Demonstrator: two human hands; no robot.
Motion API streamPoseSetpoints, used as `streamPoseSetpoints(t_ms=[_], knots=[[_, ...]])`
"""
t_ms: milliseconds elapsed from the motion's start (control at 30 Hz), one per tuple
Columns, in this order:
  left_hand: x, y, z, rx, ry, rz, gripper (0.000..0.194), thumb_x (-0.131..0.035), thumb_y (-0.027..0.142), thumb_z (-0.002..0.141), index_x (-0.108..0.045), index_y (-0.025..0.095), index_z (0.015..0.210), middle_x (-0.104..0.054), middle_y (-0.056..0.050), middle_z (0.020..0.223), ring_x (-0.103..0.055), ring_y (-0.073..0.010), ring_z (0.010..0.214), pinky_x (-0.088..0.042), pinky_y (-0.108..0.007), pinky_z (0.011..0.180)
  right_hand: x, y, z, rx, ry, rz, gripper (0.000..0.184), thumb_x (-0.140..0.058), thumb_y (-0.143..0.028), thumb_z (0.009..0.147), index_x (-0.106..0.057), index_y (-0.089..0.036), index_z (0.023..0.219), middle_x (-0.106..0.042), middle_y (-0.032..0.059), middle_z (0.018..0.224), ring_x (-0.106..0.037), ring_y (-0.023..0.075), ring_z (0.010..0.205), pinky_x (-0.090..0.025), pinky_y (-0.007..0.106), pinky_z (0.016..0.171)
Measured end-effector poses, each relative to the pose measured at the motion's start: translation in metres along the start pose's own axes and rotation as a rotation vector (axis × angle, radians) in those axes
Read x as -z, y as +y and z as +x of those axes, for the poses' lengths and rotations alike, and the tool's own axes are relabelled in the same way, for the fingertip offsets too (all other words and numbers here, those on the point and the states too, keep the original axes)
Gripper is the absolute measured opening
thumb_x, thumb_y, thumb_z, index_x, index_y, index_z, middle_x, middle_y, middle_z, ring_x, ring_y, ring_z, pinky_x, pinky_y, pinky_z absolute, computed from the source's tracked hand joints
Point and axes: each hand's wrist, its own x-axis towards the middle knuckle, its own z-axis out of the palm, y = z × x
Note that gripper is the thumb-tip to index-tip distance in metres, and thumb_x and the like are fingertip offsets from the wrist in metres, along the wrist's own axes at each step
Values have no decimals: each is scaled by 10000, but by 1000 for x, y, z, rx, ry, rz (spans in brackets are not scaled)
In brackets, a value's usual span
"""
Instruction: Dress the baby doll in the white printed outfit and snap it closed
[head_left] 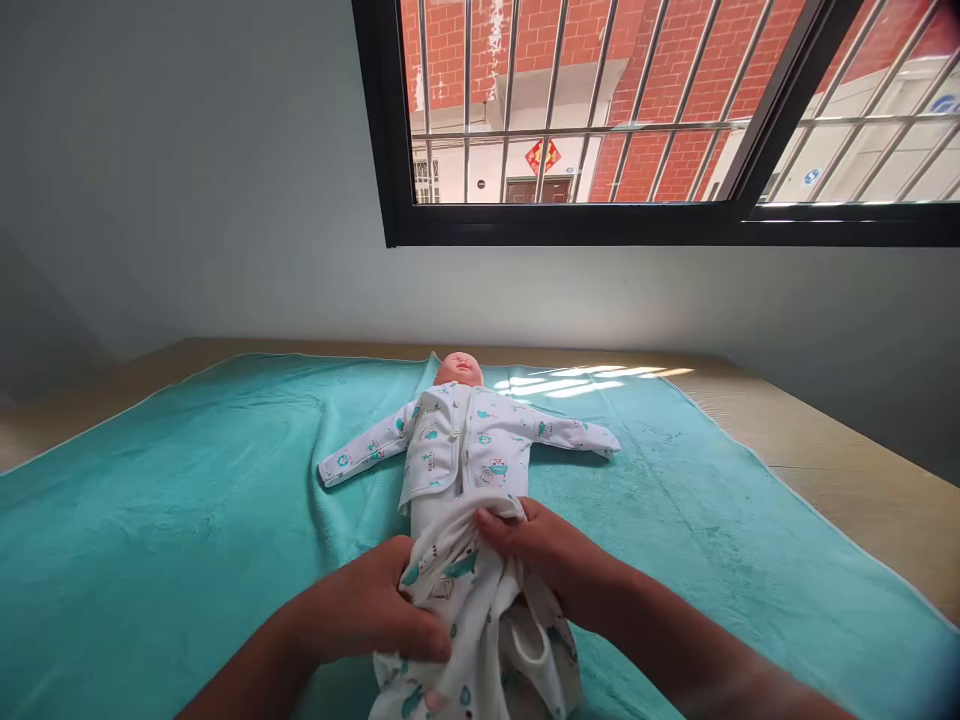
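Note:
A baby doll (459, 371) lies on its back, head away from me. It wears a white jacket (495, 440) with green and grey prints, its sleeves spread out to both sides. White printed baby trousers (469, 570) are bunched around its lower body, the waistband near the jacket's hem. My right hand (544, 550) pinches the waistband on the right, thumb on top. Lower down on the left, my left hand (375, 605) grips the trouser cloth. Folds of cloth hide most of the doll's legs; a small pinkish bit shows near the bottom edge.
A turquoise blanket (225, 500) lies under the doll, over a light wooden surface (840, 450). Behind it rises a pale wall (262, 200) with a black-framed barred window (562, 225). Sunlight stripes (570, 382) fall near the far edge.

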Motion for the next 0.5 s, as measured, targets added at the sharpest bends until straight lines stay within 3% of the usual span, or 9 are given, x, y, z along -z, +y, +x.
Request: streamPoseSetpoints(t_ms=[67,200,267,367,400,500], knots=[[-2,-1,1,-42,69,-127,510,-820,410,626,-695,130,1034,-706,-57,758,-657,-233,729,-500,-302,682,-1,-1,0,8,-65,49,488,-678,-550,767,-678,-120,998,-671,68,821,-624,155,729,-502,261,686],[-12,-2,4,-112,240,-307,546,-625,565,784,-676,108,1080,-714,-109,787,-670,-240,723,-510,-328,694,-1,-5,-4,-10,-209,-230,475,-814,-471,631,-692,-151,960,-683,36,844,-618,171,772,-495,259,703],[-13,-2,2,-111,194,-219,519,-674,562,744,-704,114,1004,-712,-89,772,-659,-224,707,-505,-312,694,-1,-4,-4,3,-147,-255,457,-831,-442,615,-695,-154,942,-683,32,852,-616,174,778,-494,265,717],[-8,-2,-1,-52,-12,-10,438,-865,384,549,-728,120,871,-700,-42,737,-639,-203,691,-490,-275,672,-2,-2,-3,63,-60,-59,464,-741,-511,718,-681,-137,986,-674,57,858,-622,169,755,-498,280,714],[-7,-3,-1,-36,-33,2,429,-880,339,525,-730,121,864,-699,-39,736,-639,-202,695,-490,-272,671,-2,-1,-3,79,-69,2,475,-714,-528,741,-674,-136,1007,-672,62,862,-626,171,757,-501,286,718],[-8,-7,3,-111,109,-207,463,-802,416,642,-713,124,990,-714,-76,775,-662,-230,730,-508,-317,711,-4,-1,-3,82,-169,-22,467,-695,-533,759,-672,-147,1021,-674,57,870,-633,174,784,-505,297,750]])
